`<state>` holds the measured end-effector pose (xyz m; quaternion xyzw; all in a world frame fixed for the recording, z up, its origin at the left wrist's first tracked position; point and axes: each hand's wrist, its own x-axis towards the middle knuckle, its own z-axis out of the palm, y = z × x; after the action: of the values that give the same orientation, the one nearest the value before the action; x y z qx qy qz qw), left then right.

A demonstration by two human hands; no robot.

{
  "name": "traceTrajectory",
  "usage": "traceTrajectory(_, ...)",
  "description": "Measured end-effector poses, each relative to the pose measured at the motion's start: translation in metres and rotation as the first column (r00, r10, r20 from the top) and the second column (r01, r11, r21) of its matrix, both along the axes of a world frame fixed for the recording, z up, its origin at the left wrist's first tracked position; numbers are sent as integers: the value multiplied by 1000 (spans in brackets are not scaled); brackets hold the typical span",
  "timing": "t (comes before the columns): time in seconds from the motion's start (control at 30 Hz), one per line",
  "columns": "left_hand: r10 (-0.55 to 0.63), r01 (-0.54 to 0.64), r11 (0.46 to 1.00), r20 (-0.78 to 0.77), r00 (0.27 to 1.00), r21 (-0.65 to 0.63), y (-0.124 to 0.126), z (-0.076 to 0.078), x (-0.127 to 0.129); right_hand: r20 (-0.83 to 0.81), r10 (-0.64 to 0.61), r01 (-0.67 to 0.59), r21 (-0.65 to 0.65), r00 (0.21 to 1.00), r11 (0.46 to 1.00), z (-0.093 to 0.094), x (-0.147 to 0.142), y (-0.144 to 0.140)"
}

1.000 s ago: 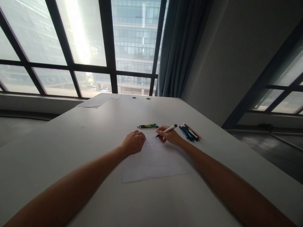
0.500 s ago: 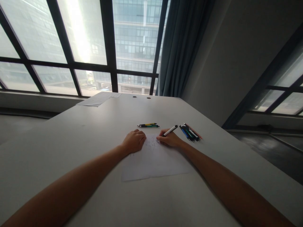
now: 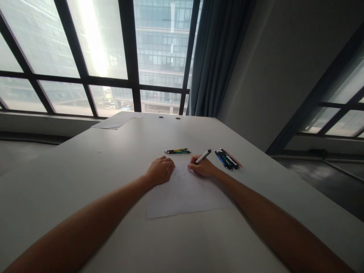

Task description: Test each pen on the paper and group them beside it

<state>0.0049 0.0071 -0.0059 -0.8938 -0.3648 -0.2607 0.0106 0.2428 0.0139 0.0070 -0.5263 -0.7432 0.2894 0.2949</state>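
No legible text for us: the pen marks (image 3: 181, 173) on the paper (image 3: 186, 199) and the far sheets (image 3: 112, 121) are too small and blurred to read.

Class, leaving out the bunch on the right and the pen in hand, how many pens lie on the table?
2: a yellow pen and a green pen on its nearer side, both beyond the sheet of paper. The left hand or right hand could hide another.
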Motion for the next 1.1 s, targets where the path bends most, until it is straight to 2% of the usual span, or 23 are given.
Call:
traceTrajectory(0.07,2,-2,1000,-11,1000,-1,0,0,0,-23,-41,43,99,999,994,0,-1,1)
traceTrajectory(0.17,8,-7,1000,-29,1000,11,-1,1,0,-60,-108,121,304,992,945,0,-3,1)
traceTrajectory(0.23,0,0,999,-10,1000,42,-2,3,0,-71,-118,136,362,990,922,1,-5,0)
traceTrajectory(0.4,-147,140,975,26,989,173,-4,7,-2,-121,-94,133,370,988,919,5,-11,-6)
traceTrajectory(0.5,-251,245,946,1,968,213,-3,7,-2,-173,-73,135,375,982,917,5,-15,-8)
traceTrajectory(0.67,-373,346,897,50,927,277,-1,6,-2,-281,-2,101,339,960,935,5,-19,-10)
traceTrajectory(0.93,-460,402,843,89,884,358,0,6,-2,-391,44,65,261,919,963,6,-29,-16)
traceTrajectory(1.0,-482,417,832,104,870,366,-1,7,-2,-463,16,96,217,886,971,8,-31,-13)
traceTrajectory(1.1,-485,426,839,112,867,338,-2,7,-1,-534,-71,210,203,842,956,17,-21,0)
